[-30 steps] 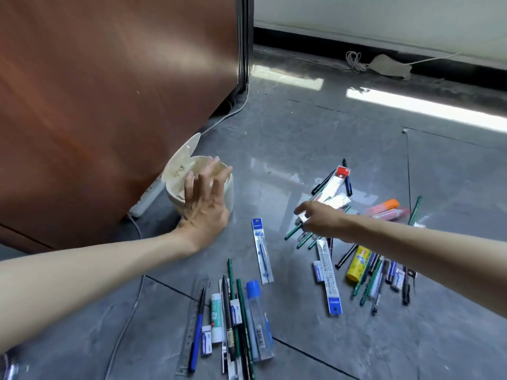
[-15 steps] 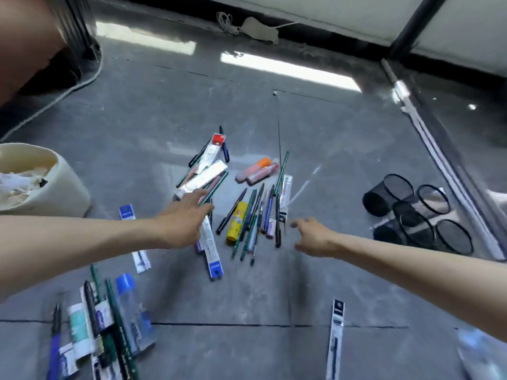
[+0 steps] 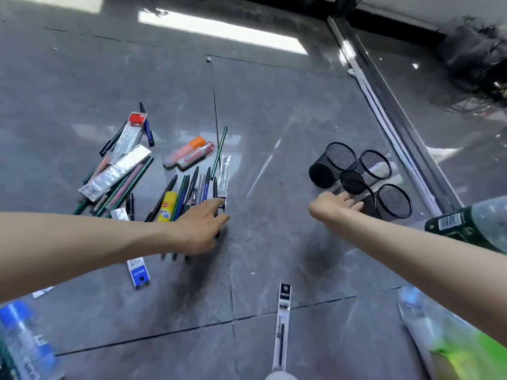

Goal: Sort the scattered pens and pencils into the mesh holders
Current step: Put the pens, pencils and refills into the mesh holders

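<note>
Nearest the person, at the floor's [image 3: 274, 111] near edge, a packaged refill [image 3: 282, 325] lies alone. A blue-headed packet [image 3: 138, 272] lies just beyond it to the left. Both have yet to be dealt with.

Further in, the left hand [image 3: 200, 229] lies across the near ends of the pens and pencils [image 3: 192, 187]. Its fingers are stretched almost straight, resting on the shafts, not closed round any. A yellow glue stick [image 3: 167, 205] sits in the same fan.

Toward the floor's right edge, the right hand [image 3: 329, 208] curls its fingers onto the rim of the nearest holder [image 3: 369, 200]. The grip looks like a pinch, though the thumb is hidden. The four mesh holders [image 3: 340, 160] lie tipped on their sides, touching one another and holding nothing.

Farthest off, toward the floor's left edge, more pens are tangled with flat packaged rulers [image 3: 115, 172]. Two highlighters [image 3: 189, 152] lie between them and the fan.

By the look of it, sorting has barely begun (no pen is in a holder). The step in hand seems to be setup: claiming a holder while the other hand gathers a bunch. The next move probably calls for standing that holder upright near the pile. The left hand would then need to close round several shafts at once, leaving out the glue stick.
</note>
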`<state>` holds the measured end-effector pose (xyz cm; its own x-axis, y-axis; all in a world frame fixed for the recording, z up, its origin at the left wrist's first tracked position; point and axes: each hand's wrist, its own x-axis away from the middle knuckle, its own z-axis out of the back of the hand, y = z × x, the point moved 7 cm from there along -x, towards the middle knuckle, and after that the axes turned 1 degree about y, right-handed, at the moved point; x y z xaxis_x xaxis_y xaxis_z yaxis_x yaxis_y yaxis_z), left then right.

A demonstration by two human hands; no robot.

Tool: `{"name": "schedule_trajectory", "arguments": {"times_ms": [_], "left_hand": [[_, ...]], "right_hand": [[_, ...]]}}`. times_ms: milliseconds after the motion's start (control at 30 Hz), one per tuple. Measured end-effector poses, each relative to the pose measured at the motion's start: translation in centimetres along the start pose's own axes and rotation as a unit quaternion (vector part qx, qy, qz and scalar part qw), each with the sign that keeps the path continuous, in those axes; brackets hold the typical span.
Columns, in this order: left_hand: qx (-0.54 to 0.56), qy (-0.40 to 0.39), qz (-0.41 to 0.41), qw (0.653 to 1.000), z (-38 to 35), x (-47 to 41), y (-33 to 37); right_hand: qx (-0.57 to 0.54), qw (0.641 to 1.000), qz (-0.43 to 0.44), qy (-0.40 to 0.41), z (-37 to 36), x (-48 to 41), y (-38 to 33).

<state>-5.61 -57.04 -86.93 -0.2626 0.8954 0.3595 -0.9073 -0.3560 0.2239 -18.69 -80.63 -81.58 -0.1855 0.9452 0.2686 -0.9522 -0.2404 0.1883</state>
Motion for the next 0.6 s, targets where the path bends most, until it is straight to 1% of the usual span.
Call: {"name": "schedule_trajectory", "arguments": {"times_ms": [33,133,200,267,333,467,533,567,600], "left_hand": [[-0.005,0.005,0.001,1.000,-0.2,-0.2,-0.1],[-0.031,0.019,0.001,0.999,-0.7,0.0,-0.8],[-0.043,0.024,0.003,0.999,-0.8,0.6,-1.4],[-0.048,0.024,0.004,0.999,-0.9,1.4,-1.9],[-0.050,0.020,0.003,0.999,-0.9,2.0,-2.2],[-0.055,-0.004,0.016,0.998,-1.4,3.6,-2.6],[-0.066,-0.015,0.017,0.998,-1.7,4.3,-2.6],[-0.069,-0.024,0.018,0.997,-1.8,4.8,-2.6],[-0.069,-0.031,0.018,0.997,-1.9,5.0,-2.5]], "right_hand": [[0.004,1.000,0.015,0.015,0.2,0.2,0.0],[-0.069,0.994,0.084,-0.022,-0.1,0.9,-0.9],[-0.116,0.985,0.124,-0.016,0.4,2.4,-2.0],[-0.133,0.976,0.175,-0.006,0.7,4.6,-3.3],[-0.139,0.959,0.248,0.001,0.8,7.5,-4.8],[-0.110,0.917,0.380,-0.055,-1.0,13.0,-7.3],[-0.110,0.901,0.412,-0.082,-2.0,14.6,-7.5],[-0.121,0.897,0.419,-0.078,-2.1,15.3,-7.3],[-0.146,0.893,0.421,-0.055,-1.7,15.5,-6.8]]}}
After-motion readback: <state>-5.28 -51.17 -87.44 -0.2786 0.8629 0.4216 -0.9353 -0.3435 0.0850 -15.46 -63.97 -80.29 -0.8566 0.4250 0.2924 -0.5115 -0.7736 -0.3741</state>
